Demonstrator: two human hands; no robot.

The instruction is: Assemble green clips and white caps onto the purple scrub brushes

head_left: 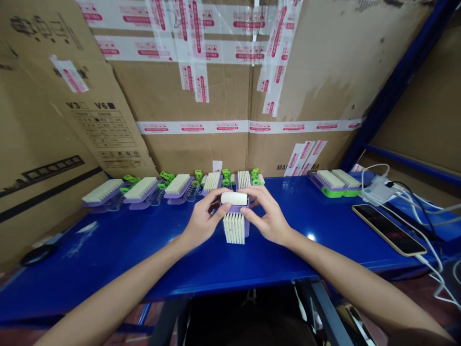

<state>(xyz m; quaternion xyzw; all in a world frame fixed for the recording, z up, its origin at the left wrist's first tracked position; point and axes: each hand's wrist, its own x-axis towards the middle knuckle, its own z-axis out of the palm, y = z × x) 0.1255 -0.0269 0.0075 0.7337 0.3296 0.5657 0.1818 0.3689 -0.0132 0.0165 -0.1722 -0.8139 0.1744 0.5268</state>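
Note:
My left hand (pixel 206 216) and my right hand (pixel 269 214) are closed on the two sides of one purple piece (pixel 236 208), held over the table in front of me. It looks like a small sponge mop head. A smooth white block (pixel 234 198) sits across its upper end, between my fingertips. From its lower end a ribbed white pad (pixel 234 228) points toward me. Both thumbs press near the block's lower edge. My fingers hide parts of the purple piece. Right behind it lie similar purple pieces with white ribbed pads (pixel 244 179) and green clips (pixel 225 175).
More such pieces (pixel 139 188) line the blue table's (pixel 165 259) back edge to the left. Two with green bases (pixel 332 192) sit at the right. Beyond them are a phone (pixel 389 229), a white charger (pixel 378 190) and tangled cables. Taped cardboard (pixel 201 105) walls the back.

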